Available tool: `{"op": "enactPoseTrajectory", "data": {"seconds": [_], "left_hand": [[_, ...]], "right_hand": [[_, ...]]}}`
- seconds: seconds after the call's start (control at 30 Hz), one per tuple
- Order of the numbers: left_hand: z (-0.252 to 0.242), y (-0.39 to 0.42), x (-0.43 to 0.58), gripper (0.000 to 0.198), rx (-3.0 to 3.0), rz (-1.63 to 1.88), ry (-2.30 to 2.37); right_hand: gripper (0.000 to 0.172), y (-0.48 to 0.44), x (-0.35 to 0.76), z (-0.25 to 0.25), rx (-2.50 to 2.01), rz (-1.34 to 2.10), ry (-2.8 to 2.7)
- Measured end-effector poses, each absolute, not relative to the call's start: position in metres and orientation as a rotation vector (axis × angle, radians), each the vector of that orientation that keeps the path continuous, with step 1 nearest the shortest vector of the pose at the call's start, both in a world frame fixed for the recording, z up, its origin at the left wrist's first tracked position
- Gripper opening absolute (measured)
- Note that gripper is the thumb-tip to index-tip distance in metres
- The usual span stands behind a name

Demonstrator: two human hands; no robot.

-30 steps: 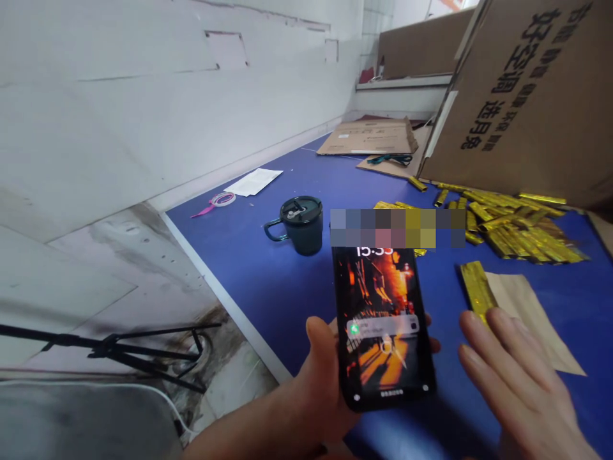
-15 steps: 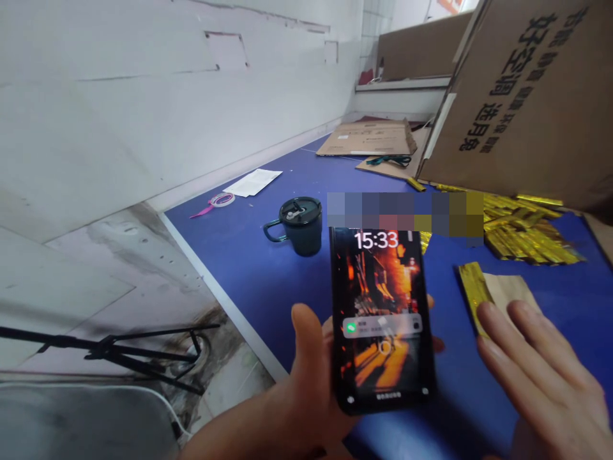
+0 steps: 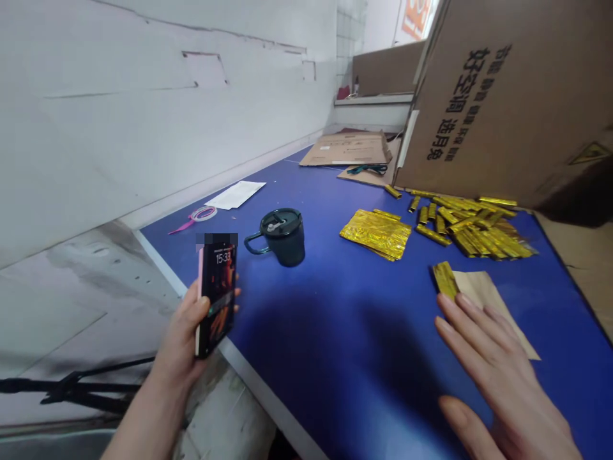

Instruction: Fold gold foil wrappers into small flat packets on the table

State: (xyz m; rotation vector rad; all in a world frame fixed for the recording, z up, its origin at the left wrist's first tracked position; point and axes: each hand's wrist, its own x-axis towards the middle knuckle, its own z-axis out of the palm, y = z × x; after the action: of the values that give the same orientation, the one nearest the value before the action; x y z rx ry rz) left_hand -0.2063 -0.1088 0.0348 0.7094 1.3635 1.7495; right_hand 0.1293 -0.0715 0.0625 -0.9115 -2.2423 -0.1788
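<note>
A smartphone (image 3: 219,303) with a lit lock screen reading 15:33 is gripped in my left hand (image 3: 184,322), tilted upright over the table's left edge. My right hand (image 3: 498,364) is open, its fingers stretched out over a brown paper sheet (image 3: 488,291). Beside those fingertips lies a gold foil roll (image 3: 446,279) at the sheet's left end; whether they touch it I cannot tell. A flat stack of gold foil sheets (image 3: 376,234) rests mid-table. Behind it, to the right, several gold rolls (image 3: 472,223) form a loose pile.
A dark lidded mug (image 3: 286,239) stands on the blue table (image 3: 316,332). Tape (image 3: 204,213) and white paper (image 3: 237,194) lie near the wall. Cardboard pieces (image 3: 347,150) and a large carton (image 3: 502,108) are at the back. A black metal stand (image 3: 81,386) is at lower left.
My left hand has carried the phone leftward, away from the middle and turned it sideways. The foil stack behind it now shows. My right hand stays near the paper, fingers spread.
</note>
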Motion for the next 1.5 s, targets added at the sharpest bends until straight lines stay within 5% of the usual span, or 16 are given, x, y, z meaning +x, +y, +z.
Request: {"op": "enactPoseTrajectory", "data": {"seconds": [0.23,0.57,0.7,0.83,0.97,1.1,1.2,1.3,1.4,1.5], "left_hand": [[0.018,-0.060,-0.275,0.067,1.176,1.250,2.337],[0.013,-0.027,-0.301,0.063,1.232,1.223,2.365],[0.012,-0.007,-0.304,0.080,1.245,0.819,2.634],[0.019,0.004,-0.308,0.081,1.441,0.229,2.690],[0.025,0.011,-0.315,0.079,1.510,-0.002,2.706],[0.029,0.008,-0.314,0.079,1.338,0.051,2.893],[0.032,-0.014,-0.277,0.050,1.371,0.583,3.095],[0.035,-0.043,-0.196,0.027,1.927,1.009,2.421],[0.036,-0.058,-0.101,0.026,2.363,0.719,1.422],[0.031,-0.052,-0.032,0.045,2.560,0.336,0.883]], "right_hand": [[0.051,-0.050,0.167,0.035,-1.063,-0.203,-2.211],[0.044,-0.023,0.189,0.004,-1.553,-0.547,-2.303],[0.043,-0.025,0.179,-0.004,-1.485,-0.549,-2.479],[0.060,-0.027,0.178,-0.017,-1.657,-0.418,-2.516],[0.059,-0.033,0.180,-0.017,-1.660,-0.264,-2.513],[0.051,-0.044,0.189,-0.007,-1.424,0.026,-2.610],[0.041,-0.050,0.200,-0.001,-1.240,0.259,-2.685],[0.032,-0.052,0.207,0.003,-1.157,0.400,-2.679],[0.029,-0.052,0.207,0.004,-1.123,0.466,-2.642],[0.031,-0.053,0.205,0.005,-1.106,0.495,-2.633]]}}
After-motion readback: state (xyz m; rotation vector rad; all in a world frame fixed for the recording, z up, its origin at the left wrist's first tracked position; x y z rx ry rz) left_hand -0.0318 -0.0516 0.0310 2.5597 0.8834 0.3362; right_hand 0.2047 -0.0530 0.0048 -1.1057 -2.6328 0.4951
